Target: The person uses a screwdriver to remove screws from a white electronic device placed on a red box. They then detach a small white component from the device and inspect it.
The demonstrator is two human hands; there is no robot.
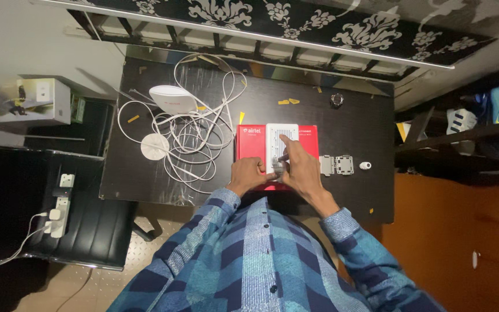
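A dark bench (353, 124) stands under a patterned wall. On it lies a red box (249, 144) with a white device (281, 138) on top. The left hand (249, 173) is clenched at the device's near end; the right hand (298, 164) fingers (284, 156) grasp it. White cables (194, 138) lie to the left.

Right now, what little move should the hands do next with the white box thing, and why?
Probably press the right hand flat to steady the white device while the left hand keeps working at its near end. Both hands meet at that near edge, where something small and grey sits between the fingers. The device lies on a red box, so it could slip.
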